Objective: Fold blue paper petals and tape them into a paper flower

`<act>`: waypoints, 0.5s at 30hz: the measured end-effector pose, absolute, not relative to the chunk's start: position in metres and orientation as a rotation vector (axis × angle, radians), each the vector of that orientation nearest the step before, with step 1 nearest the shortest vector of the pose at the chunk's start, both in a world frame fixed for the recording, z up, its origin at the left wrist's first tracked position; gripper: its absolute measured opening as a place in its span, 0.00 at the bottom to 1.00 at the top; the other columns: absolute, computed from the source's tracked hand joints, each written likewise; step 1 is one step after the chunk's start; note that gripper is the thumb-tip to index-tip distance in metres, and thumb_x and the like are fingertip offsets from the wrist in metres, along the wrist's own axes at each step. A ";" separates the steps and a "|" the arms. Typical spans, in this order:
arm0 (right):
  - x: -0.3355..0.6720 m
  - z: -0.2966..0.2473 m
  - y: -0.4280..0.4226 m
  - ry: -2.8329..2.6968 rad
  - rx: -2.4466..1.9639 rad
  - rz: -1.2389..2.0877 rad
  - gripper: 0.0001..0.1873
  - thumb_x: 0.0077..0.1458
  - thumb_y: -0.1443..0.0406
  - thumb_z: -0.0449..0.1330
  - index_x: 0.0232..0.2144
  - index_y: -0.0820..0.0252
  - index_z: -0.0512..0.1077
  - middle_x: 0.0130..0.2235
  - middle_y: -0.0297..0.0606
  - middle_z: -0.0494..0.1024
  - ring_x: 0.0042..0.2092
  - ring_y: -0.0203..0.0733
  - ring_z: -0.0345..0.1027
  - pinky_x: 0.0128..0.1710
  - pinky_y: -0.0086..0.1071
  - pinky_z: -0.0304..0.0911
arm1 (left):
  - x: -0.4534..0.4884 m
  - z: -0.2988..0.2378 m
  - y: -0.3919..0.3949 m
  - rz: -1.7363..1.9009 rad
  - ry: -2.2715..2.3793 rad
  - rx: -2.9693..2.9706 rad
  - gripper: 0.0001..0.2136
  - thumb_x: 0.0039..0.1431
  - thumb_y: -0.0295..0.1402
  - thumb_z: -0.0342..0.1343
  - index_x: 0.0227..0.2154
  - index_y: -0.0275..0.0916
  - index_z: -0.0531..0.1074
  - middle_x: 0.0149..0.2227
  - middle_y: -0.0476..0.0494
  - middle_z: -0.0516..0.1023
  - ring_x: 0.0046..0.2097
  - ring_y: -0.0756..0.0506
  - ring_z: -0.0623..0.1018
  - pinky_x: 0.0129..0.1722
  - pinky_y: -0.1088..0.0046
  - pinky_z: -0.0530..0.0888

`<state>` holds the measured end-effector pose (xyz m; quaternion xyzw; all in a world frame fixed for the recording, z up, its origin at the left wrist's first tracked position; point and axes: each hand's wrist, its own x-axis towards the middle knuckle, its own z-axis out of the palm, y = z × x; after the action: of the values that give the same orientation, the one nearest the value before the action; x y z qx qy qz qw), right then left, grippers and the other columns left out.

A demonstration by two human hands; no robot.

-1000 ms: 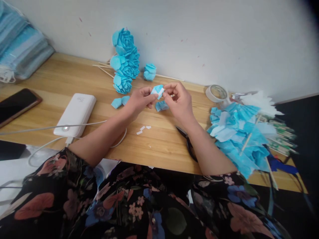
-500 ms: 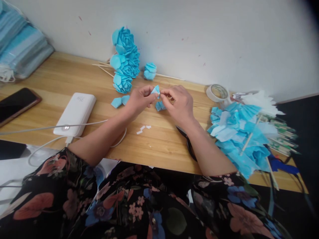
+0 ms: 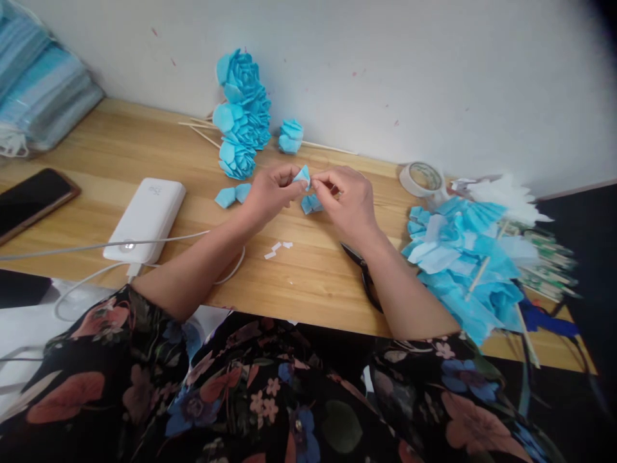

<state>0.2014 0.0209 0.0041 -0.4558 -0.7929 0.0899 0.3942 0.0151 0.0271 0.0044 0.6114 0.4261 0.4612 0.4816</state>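
Observation:
My left hand pinches a small folded light-blue petal between thumb and fingers above the table. Close to the petal's right edge, the thumb and fingertips of my right hand are pressed together; whatever they hold is too small to make out. Under my hands lies another folded blue piece, partly covered by the right hand. Two more blue petals rest left of my left hand. Several white paper scraps lie nearer the table's front edge, and black-handled scissors are half hidden under my right forearm.
Finished blue flowers on sticks lean by the wall, beside a small blue bud. A tape roll and a blue crumpled heap occupy the right. Leftward are a white power bank with cables, a phone and packed blue sheets.
My right fingertips have shifted very slightly right, leaving more of the petal visible. My left hand stays in place with the petal. The view has moved only a touch.

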 end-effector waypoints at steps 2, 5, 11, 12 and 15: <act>0.201 0.004 0.021 -2.008 -1.154 0.224 0.09 0.66 0.64 0.60 0.33 0.54 0.80 0.34 0.37 0.84 0.36 0.43 0.73 0.41 0.39 0.66 | 0.015 0.004 0.027 1.118 1.048 1.482 0.06 0.59 0.24 0.60 0.27 0.37 0.74 0.20 0.56 0.67 0.23 0.55 0.64 0.24 0.80 0.64; 0.201 0.003 0.021 -2.003 -1.155 0.201 0.09 0.65 0.65 0.61 0.32 0.54 0.79 0.32 0.36 0.83 0.35 0.42 0.72 0.41 0.39 0.65 | 0.016 0.005 0.027 1.118 1.043 1.480 0.05 0.59 0.24 0.59 0.28 0.37 0.74 0.20 0.56 0.67 0.23 0.55 0.64 0.24 0.80 0.64; 0.202 0.002 0.022 -2.002 -1.157 0.234 0.10 0.66 0.65 0.59 0.32 0.54 0.79 0.32 0.36 0.82 0.35 0.42 0.71 0.40 0.38 0.64 | 0.017 0.005 0.027 1.115 1.036 1.489 0.05 0.58 0.25 0.60 0.27 0.38 0.74 0.20 0.56 0.67 0.23 0.55 0.64 0.23 0.81 0.63; 0.201 0.002 0.022 -2.002 -1.162 0.235 0.10 0.66 0.65 0.59 0.32 0.54 0.79 0.32 0.36 0.82 0.35 0.42 0.71 0.41 0.38 0.64 | 0.017 0.005 0.027 1.114 1.039 1.491 0.05 0.58 0.25 0.60 0.27 0.38 0.74 0.20 0.56 0.67 0.23 0.55 0.64 0.23 0.81 0.62; 0.201 0.004 0.021 -1.993 -1.172 0.236 0.10 0.65 0.65 0.59 0.32 0.54 0.79 0.32 0.36 0.82 0.35 0.42 0.71 0.41 0.38 0.65 | 0.017 0.004 0.027 1.113 1.039 1.495 0.05 0.59 0.25 0.60 0.27 0.38 0.74 0.20 0.56 0.66 0.23 0.55 0.64 0.23 0.80 0.63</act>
<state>0.2014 0.0209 0.0037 -0.4625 -0.7871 0.0931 0.3974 0.0168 0.0270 0.0040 0.6136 0.4265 0.4567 0.4828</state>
